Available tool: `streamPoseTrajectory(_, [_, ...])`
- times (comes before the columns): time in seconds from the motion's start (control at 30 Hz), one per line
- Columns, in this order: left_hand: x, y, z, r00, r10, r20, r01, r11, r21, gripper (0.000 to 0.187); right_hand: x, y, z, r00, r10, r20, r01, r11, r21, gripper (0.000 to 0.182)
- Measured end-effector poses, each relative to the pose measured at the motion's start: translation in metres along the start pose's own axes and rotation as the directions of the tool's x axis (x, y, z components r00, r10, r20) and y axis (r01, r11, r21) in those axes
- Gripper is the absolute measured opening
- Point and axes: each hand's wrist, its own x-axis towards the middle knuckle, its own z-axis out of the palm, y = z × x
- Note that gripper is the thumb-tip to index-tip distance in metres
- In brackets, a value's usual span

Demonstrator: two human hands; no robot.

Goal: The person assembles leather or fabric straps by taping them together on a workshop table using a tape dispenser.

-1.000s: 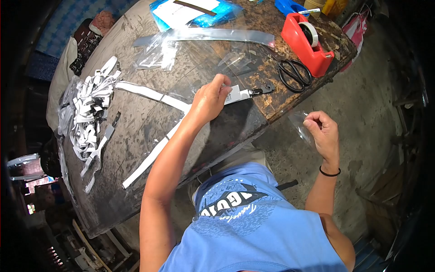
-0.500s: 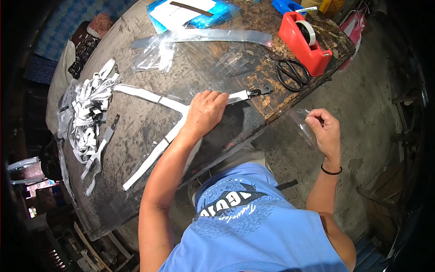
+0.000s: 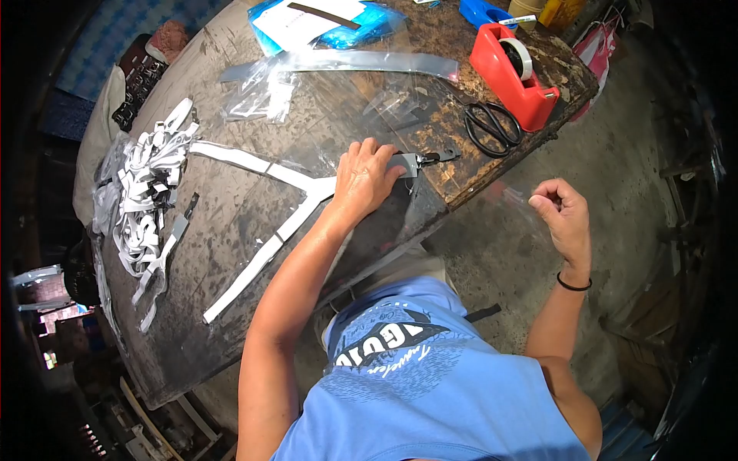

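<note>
White Y-shaped suspenders (image 3: 304,207) lie spread on the table, with a black clip (image 3: 438,157) at the right end. A grey piece (image 3: 406,163) covers the strap beside that clip. My left hand (image 3: 364,178) is closed over the strap just right of the fork, its thumb on the grey piece. Off the table's edge, my right hand (image 3: 563,211) pinches a thin clear plastic piece (image 3: 519,202), blurred and hard to see.
On the left of the table lies a heap of white straps (image 3: 150,192). A red tape dispenser (image 3: 511,77) and black-handled scissors (image 3: 492,129) sit at the right. Clear plastic bags (image 3: 269,96) and a blue packet (image 3: 338,31) lie at the back.
My left hand has slid right along the strap toward the clip, and the grey piece now shows there. My right hand has moved slightly right with the plastic.
</note>
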Motion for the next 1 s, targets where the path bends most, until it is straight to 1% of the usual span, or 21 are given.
streamPoseTrajectory(0.03, [-0.001,0.0,0.001,1.0,0.001,-0.01,-0.001,1.0,0.006,0.032,0.002,0.001,-0.001,1.0,-0.001,0.002,0.001,1.0,-0.002,0.008])
streamPoseTrajectory(0.1, [-0.001,0.001,0.0,1.0,0.003,-0.025,-0.003,1.0,0.01,0.032,0.006,0.005,-0.003,0.998,-0.025,0.063,0.025,1.0,-0.015,0.008])
streamPoseTrajectory(0.13, [0.0,0.002,-0.002,1.0,0.007,0.009,-0.007,1.0,-0.003,0.031,0.008,0.004,-0.002,0.998,-0.028,0.061,0.029,0.999,-0.019,0.008])
streamPoseTrajectory(0.17, [0.001,0.004,-0.003,0.999,0.013,0.043,-0.012,1.0,-0.016,0.029,0.009,0.002,0.0,0.997,-0.031,0.074,0.031,1.0,0.0,0.008])
streamPoseTrajectory(0.23, [0.003,0.004,-0.001,0.999,0.035,0.032,-0.035,0.999,-0.017,0.028,0.011,-0.001,0.004,0.996,-0.04,0.086,0.039,0.999,0.016,0.009])
streamPoseTrajectory(0.3, [0.004,0.001,0.003,0.998,0.057,0.024,-0.057,0.998,-0.016,0.026,0.011,-0.004,0.007,0.995,0.009,0.102,-0.019,0.994,0.104,0.009])
streamPoseTrajectory(0.37, [0.005,-0.005,0.007,0.992,0.122,0.04,-0.117,0.988,-0.102,0.026,0.013,-0.004,0.009,0.993,-0.02,0.115,0.011,0.997,0.079,0.009])
streamPoseTrajectory(0.4, [0.006,-0.003,0.002,0.992,0.122,0.035,-0.118,0.988,-0.104,0.026,0.015,-0.004,0.01,0.99,-0.046,0.13,0.039,0.998,0.057,0.009])
streamPoseTrajectory(0.43, [0.009,0.002,-0.008,0.989,0.014,0.149,0.007,0.99,-0.14,0.025,0.016,-0.004,0.011,0.99,-0.051,0.13,0.044,0.998,0.052,0.009])
streamPoseTrajectory(0.47, [0.012,0.006,-0.019,0.961,-0.086,0.264,0.132,0.978,-0.162,0.025,0.018,-0.005,0.013,0.988,-0.027,0.152,0.017,0.997,0.069,0.01])
streamPoseTrajectory(0.5, [0.014,0.009,-0.031,0.963,-0.082,0.255,0.127,0.978,-0.166,0.025,0.02,-0.008,0.014,0.985,-0.006,0.172,-0.008,0.996,0.084,0.01])
streamPoseTrajectory(0.53, [0.015,0.011,-0.044,0.924,-0.111,0.367,0.232,0.924,-0.303,0.024,0.023,-0.011,0.014,0.981,-0.024,0.194,0.013,0.998,0.061,0.01])
streamPoseTrajectory(0.57, [0.016,0.012,-0.058,0.872,-0.115,0.476,0.34,0.842,-0.419,0.024,0.026,-0.015,0.016,0.981,-0.034,0.19,0.024,0.998,0.053,0.01])
streamPoseTrajectory(0.63, [0.011,0.017,-0.083,0.882,-0.103,0.46,0.32,0.848,-0.423,0.027,0.033,-0.024,0.02,0.969,-0.075,0.234,0.061,0.996,0.064,0.01])
streamPoseTrajectory(0.7, [0.005,0.017,-0.104,0.882,-0.071,0.467,0.326,0.806,-0.493,0.036,0.042,-0.032,0.023,0.961,-0.099,0.257,0.084,0.994,0.066,0.009])
streamPoseTrajectory(0.73, [0.0,0.018,-0.115,0.876,-0.067,0.477,0.337,0.793,-0.507,0.04,0.047,-0.035,0.027,0.953,-0.127,0.274,0.096,0.988,0.124,0.009])
streamPoseTrajectory(0.77, [-0.004,0.016,-0.122,0.883,-0.064,0.466,0.328,0.794,-0.512,0.04,0.051,-0.039,0.028,0.943,-0.157,0.292,0.106,0.977,0.183,0.009])
streamPoseTrajectory(0.83, [-0.014,0.017,-0.136,0.891,-0.084,0.446,0.345,0.764,-0.545,0.036,0.057,-0.049,0.031,0.93,-0.169,0.326,0.118,0.978,0.171,0.01])
streamPoseTrajectory(0.87, [-0.019,0.019,-0.145,0.883,-0.11,0.457,0.371,0.76,-0.534,0.032,0.059,-0.055,0.033,0.924,-0.159,0.346,0.108,0.981,0.164,0.011])
streamPoseTrajectory(0.93, [-0.029,0.017,-0.155,0.894,-0.118,0.431,0.368,0.742,-0.561,0.03,0.064,-0.061,0.037,0.916,-0.158,0.37,0.107,0.982,0.154,0.012])
streamPoseTrajectory(1.0, [-0.038,0.015,-0.161,0.904,-0.127,0.408,0.366,0.723,-0.586,0.029,0.071,-0.063,0.043,0.888,-0.172,0.426,0.121,0.982,0.145,0.014])
